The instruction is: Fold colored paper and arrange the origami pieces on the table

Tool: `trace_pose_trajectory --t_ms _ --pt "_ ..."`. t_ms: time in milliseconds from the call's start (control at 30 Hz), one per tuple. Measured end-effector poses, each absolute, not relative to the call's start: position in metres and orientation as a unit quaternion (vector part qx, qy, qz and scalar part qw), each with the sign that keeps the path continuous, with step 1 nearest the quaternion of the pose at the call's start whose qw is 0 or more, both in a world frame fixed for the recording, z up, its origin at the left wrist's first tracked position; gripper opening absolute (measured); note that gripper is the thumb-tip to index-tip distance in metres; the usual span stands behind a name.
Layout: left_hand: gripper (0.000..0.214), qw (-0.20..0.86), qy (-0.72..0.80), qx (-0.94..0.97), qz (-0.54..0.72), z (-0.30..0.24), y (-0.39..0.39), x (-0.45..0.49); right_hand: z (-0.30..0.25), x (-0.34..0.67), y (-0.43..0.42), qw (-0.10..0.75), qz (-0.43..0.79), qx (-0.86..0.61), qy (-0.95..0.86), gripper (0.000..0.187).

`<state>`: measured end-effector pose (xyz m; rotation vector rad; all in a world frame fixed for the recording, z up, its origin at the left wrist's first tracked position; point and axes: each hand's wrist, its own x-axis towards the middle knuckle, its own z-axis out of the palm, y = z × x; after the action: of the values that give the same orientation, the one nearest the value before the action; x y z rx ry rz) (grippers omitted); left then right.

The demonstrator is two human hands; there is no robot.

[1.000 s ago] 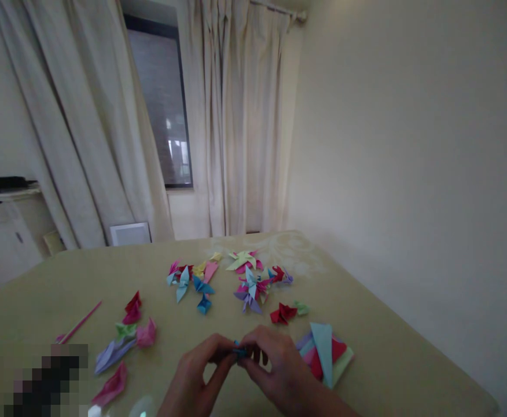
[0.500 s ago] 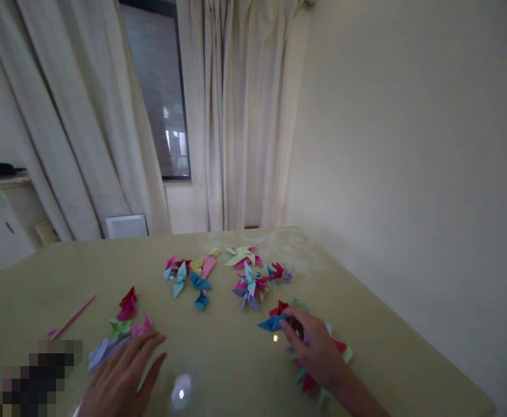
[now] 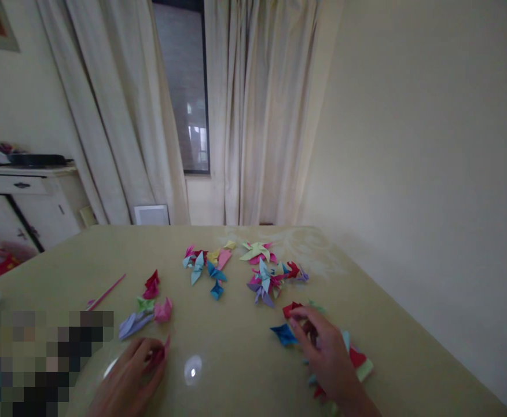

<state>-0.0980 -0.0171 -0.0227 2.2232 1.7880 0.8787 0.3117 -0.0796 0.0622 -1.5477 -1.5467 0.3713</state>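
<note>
My left hand (image 3: 134, 373) is closed around a dark pink folded paper piece (image 3: 160, 354), mostly hidden by its fingers. Just beyond it lie a lavender paper piece (image 3: 134, 325), a green one (image 3: 145, 304), a pink one (image 3: 164, 311) and a red and magenta one (image 3: 151, 285). On the right, the thumb and forefinger of my right hand (image 3: 325, 344) are pinched at the edge of a red origami piece (image 3: 290, 310). A blue origami piece (image 3: 283, 335) rests just left of that hand. More red and green pieces (image 3: 360, 360) show partly from under it.
Farther back on the table (image 3: 231, 376) are two colourful groups of origami, one with a light blue piece (image 3: 197, 267), the other with a purple flower (image 3: 262, 294). A green paper pinwheel (image 3: 256, 251) lies behind them. A pink stick (image 3: 108, 291) lies left. A wall (image 3: 431, 174) borders the right side.
The view has turned left. My left hand has drawn back from the lavender piece and closed on a dark pink piece. My right fingers have moved from the blue piece to the red one.
</note>
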Motion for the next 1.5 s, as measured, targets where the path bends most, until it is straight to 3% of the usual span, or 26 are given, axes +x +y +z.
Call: trace_pose_trajectory --t_ms 167,267,367,467,567,667,800,933,1233,1400,1500 --pt "0.025 0.246 0.467 0.789 0.314 0.024 -0.032 -0.016 0.069 0.263 -0.085 0.394 0.266 -0.543 -0.692 0.026" --pt "0.011 0.27 0.383 0.82 0.33 0.046 -0.042 0.033 0.077 0.254 -0.076 0.383 0.316 -0.519 -0.696 0.037" --pt "0.007 0.272 0.344 0.825 0.357 0.06 -0.044 0.062 0.081 0.259 -0.064 0.398 0.354 -0.5 -0.683 0.024" --pt "0.005 0.267 0.334 0.829 0.361 0.066 -0.031 0.069 0.079 0.274 -0.054 0.432 0.344 -0.497 -0.669 0.026" --pt "0.015 0.225 0.38 0.827 0.347 0.062 0.002 0.06 0.076 0.3 -0.047 0.497 0.296 -0.519 -0.629 0.035" --pt "0.021 0.106 0.455 0.825 0.318 0.049 0.044 0.045 0.073 0.334 -0.042 0.553 0.216 -0.557 -0.581 0.04" --pt "0.027 0.013 0.533 0.822 0.201 0.029 0.086 0.029 0.063 0.37 -0.036 0.547 0.091 -0.624 -0.551 0.043" --pt "0.021 0.081 0.547 0.822 0.136 0.019 0.089 0.032 0.051 0.379 -0.032 0.496 0.054 -0.659 -0.563 0.038" --pt "0.009 0.3 0.386 0.849 0.2 0.034 0.034 0.096 0.043 0.373 -0.032 0.447 0.055 -0.694 -0.562 0.031" --pt "0.027 0.137 0.502 0.81 0.269 0.038 0.097 0.074 0.04 0.377 -0.029 0.446 0.046 -0.704 -0.551 0.033" --pt "0.041 0.097 0.546 0.787 0.272 0.029 0.131 0.05 0.041 0.377 -0.027 0.457 0.051 -0.691 -0.558 0.035"
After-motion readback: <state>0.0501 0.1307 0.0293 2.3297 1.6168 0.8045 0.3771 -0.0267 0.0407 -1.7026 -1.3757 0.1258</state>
